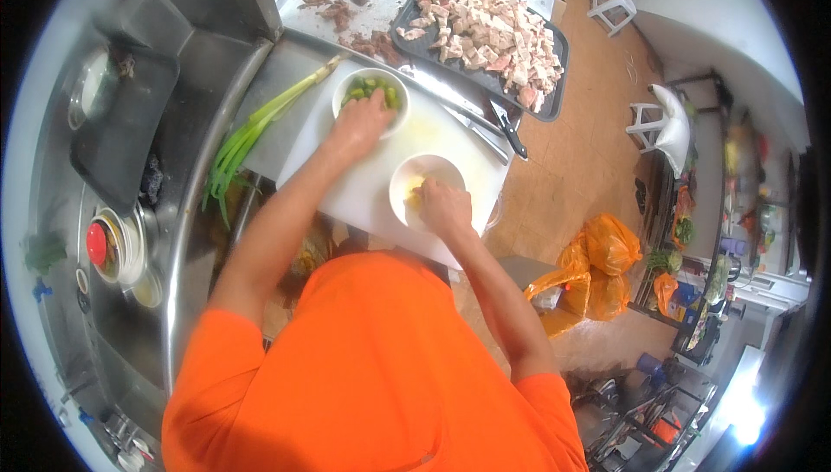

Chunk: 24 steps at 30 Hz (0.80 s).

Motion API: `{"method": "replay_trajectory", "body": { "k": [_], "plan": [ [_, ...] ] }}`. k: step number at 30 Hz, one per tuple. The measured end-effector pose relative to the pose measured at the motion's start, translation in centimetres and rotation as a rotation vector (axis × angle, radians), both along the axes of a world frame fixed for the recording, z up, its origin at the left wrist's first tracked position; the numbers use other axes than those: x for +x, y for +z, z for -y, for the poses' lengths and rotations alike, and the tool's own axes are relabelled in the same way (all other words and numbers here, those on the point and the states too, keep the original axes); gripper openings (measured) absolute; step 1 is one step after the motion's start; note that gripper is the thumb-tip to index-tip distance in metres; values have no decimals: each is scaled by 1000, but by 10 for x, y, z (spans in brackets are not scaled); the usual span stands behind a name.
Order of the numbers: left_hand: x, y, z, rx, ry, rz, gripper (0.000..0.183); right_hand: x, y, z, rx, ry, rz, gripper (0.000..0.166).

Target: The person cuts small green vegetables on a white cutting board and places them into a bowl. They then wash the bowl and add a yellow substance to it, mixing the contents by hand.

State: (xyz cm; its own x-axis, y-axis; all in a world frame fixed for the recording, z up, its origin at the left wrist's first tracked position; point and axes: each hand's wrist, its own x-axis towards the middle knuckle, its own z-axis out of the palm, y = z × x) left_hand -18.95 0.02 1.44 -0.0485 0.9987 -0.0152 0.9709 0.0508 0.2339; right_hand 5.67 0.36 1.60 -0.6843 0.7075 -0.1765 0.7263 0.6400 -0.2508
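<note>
My left hand [365, 123] reaches into a white bowl [402, 118] of green vegetable pieces [369, 86]; its fingertips are among the pieces, and whether it grips any cannot be seen. In a second white bowl [448, 167], nearer to me on the right, my right hand [445, 207] has its curled fingers at pale yellow pieces [413, 186]; its grip is hidden too. Both bowls stand on a white cutting board [350, 180]. Long green onions [272, 107] lie left of the board. A black-handled knife [509, 130] and another metal blade [477, 131] lie at its right edge.
Beyond the board, a dark tray [563, 76] holds diced pale meat [490, 31], beside a metal tray [311, 21] with darker meat scraps. A steel sink [188, 167] with stacked dishes [123, 245] runs along the left. Orange plastic bags [600, 264] sit on the floor at right.
</note>
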Motion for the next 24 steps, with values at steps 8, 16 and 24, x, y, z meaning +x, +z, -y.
{"method": "replay_trajectory", "body": {
  "k": [8,16,24],
  "plan": [
    [-9,-9,0,104,-107,58,31,-3,-7,0,118,76,-24,28],
    [12,0,8,294,75,333,29,3,2,-3,27,11,-62,24],
    [76,10,60,230,15,865,26,13,-14,-3,-532,-379,-532,27]
  ]
}}
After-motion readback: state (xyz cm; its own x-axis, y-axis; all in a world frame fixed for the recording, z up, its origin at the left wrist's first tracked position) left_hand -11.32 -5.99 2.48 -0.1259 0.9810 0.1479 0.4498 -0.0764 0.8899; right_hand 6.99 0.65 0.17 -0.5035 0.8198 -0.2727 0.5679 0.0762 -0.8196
